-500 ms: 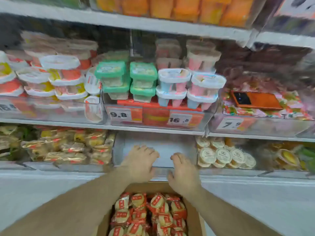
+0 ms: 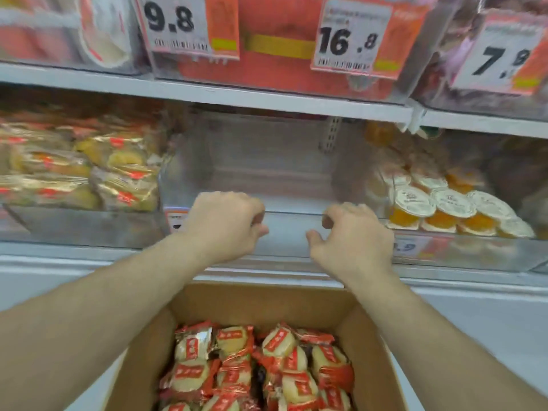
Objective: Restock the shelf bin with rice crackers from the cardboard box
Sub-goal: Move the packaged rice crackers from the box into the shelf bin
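A: Head view: left hand (image 2: 225,223) and right hand (image 2: 353,238) curl over the empty bin's front lip (image 2: 293,216); crackers (image 2: 261,366) sit in the box (image 2: 350,310) below.

B: Risk: a hard pull could unseat the bin.

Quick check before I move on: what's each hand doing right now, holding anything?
Left hand: fingers curled over the front rim of the clear shelf bin, gripping it.
Right hand: fingers curled at the same rim; whether it has a grip cannot be told.

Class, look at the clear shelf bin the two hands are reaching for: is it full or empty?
Empty. Through the clear shelf bin only its bare walls and floor show; the rice crackers all lie in the cardboard box.
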